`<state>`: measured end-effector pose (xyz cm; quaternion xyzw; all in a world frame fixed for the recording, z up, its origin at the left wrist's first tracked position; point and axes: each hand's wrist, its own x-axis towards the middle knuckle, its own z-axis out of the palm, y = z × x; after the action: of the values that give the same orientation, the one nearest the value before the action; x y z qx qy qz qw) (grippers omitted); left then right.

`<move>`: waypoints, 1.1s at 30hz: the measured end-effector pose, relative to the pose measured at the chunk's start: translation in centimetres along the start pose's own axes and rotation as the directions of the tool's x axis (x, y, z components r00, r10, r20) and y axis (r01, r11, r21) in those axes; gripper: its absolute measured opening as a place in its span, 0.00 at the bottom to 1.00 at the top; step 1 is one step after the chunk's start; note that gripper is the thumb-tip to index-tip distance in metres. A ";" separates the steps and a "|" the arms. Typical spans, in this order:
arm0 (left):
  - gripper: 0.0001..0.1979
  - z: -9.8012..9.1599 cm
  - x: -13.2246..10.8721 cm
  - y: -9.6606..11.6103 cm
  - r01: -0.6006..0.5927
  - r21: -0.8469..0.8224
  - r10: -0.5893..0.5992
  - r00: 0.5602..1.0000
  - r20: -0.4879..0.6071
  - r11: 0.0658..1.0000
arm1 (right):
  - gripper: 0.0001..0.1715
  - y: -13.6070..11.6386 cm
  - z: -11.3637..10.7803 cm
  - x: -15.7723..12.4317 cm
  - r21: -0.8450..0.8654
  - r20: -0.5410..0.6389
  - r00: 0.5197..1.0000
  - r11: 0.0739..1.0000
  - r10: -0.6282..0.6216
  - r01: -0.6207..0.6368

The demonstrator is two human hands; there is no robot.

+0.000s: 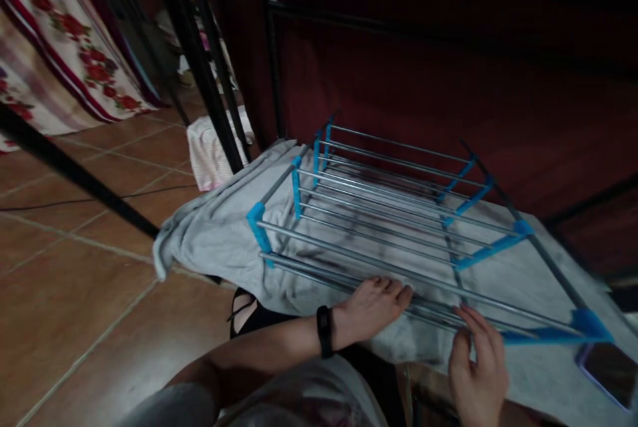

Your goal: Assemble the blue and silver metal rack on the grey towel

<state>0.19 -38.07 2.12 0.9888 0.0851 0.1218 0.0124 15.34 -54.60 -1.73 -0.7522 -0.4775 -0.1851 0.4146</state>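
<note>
While the left hand (373, 307) lies palm down across the near lower rods, the fingers bend over the metal and their undersides are hidden; whether this grip is closed around a rod cannot be told. The right hand (478, 357) is positioned farther along the same near edge, palm turned toward the rods, with the thumb and forefinger apart and the extended fingertips at the rods; this grip is not clamped. The rack of slender grey metal rods with bright blue plastic brackets (399, 197) is located directly in front of the person, on a rumpled light-grey cloth (224, 241). Its rods run roughly parallel between the blue brackets at both ends, at differing heights. A black wristband with a rounded rectangular face (324, 332) is fitted on the left wrist. A dark-faced phone with a purple edge (611, 374) lies on the grey cloth, just beside the right near corner of the rack. Behind the rack hangs a dark red cloth (423, 95). To the left, a white cloth with fine pink stripes (214, 155) lies beyond the grey cloth, and a thin black cable (149, 193) crosses the orange-brown tiled floor (74, 321).
</note>
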 end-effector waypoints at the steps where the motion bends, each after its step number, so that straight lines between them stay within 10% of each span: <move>1: 0.18 -0.2 -0.2 0.0 0.004 0.006 -0.004 1.000 -0.008 1.000 | 0.19 -0.1 0.5 0.1 -0.001 0.051 0.998 0.999 -0.039 0.039; 14: 0.18 0.0 -5.0 -2.4 0.157 0.072 -0.154 0.987 -0.036 0.985 | 0.24 -2.0 4.7 1.9 0.031 0.460 0.759 0.863 -0.461 0.505; 25: 0.20 -0.1 -13.2 -7.0 0.302 -0.049 -0.305 0.924 -0.232 0.952 | 0.25 -5.1 8.6 2.4 0.088 0.547 0.675 0.836 -0.496 0.542; 29: 0.13 -0.5 -17.1 -8.4 0.498 -0.270 -0.566 0.751 -0.340 0.824 | 0.24 -6.5 9.7 2.8 0.093 0.565 0.650 0.823 -0.507 0.561; 33: 0.10 -0.1 -18.9 -10.6 0.640 -0.584 -0.866 0.359 -0.348 0.500 | 0.23 -7.9 10.3 3.3 0.100 0.603 0.612 0.810 -0.511 0.578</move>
<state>-19.68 -30.90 -2.81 0.7151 0.5134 0.4229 0.2150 8.83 -42.92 -2.02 -0.6097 -0.7791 -0.0770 0.1237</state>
